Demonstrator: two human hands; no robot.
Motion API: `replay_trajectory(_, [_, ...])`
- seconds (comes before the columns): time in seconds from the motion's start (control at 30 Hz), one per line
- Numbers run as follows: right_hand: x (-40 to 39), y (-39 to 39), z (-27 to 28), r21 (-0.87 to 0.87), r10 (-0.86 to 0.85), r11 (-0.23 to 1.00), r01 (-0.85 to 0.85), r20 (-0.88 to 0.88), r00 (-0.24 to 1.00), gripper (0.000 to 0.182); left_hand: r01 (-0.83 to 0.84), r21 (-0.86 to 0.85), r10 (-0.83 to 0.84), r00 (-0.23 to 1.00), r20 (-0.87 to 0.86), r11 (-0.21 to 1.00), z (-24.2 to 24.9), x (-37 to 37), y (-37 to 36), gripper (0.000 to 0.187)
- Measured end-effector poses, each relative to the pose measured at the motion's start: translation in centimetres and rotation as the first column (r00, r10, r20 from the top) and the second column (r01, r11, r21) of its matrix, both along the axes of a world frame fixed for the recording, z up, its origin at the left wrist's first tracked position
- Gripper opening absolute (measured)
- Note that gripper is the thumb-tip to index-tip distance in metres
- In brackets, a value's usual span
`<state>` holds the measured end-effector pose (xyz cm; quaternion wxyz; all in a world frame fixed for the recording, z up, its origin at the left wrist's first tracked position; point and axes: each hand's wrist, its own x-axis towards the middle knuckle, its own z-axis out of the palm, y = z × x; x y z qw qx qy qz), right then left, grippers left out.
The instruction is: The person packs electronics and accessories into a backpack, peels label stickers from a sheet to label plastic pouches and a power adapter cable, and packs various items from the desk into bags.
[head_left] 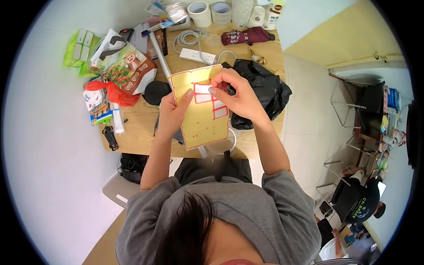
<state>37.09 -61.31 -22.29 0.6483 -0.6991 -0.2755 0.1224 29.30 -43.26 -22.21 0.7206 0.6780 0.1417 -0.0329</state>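
A yellow card [203, 121] with a red scalloped border is held up above the wooden table, slightly tilted. White rectangular labels [220, 113] edged in red lie on its upper and right part. My left hand [173, 110] grips the card's left edge, thumb on the front face. My right hand [236, 93] is at the upper right of the card, with thumb and index finger pinched together at the top label. Whether a label's edge is between those fingertips is too small to tell.
On the wooden table [128, 143] are a black plastic bag [265, 88], a power strip [197, 56], a folded umbrella [247, 36], tape rolls [199, 14], snack packages [128, 66] and a red bag [115, 92]. Another person [360, 201] sits at the far right.
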Motion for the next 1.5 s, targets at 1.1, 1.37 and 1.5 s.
replay_trajectory(1.1, [-3.9,14.0,-3.3,0.048,0.068,0.998,-0.048,-0.672,0.738,0.028,-0.177,0.109,0.173,0.984,0.047,0.978,-1.1,-4.2,12.4,0.019])
replay_trajectory(1.37, [-2.9,14.2,-13.3,-0.343,-0.154,0.939,0.034,-0.328,0.932,0.038,-0.598,0.451,0.507,0.801,0.318,0.663,-11.2,4.0,20.9,0.055])
replay_trajectory(1.5, [0.8,13.6,-15.6,-0.493,-0.363,0.838,0.236,-0.18,0.914,0.042,-0.704,0.708,0.709,0.532,0.463,0.065,-20.6,7.6,32.6,0.055])
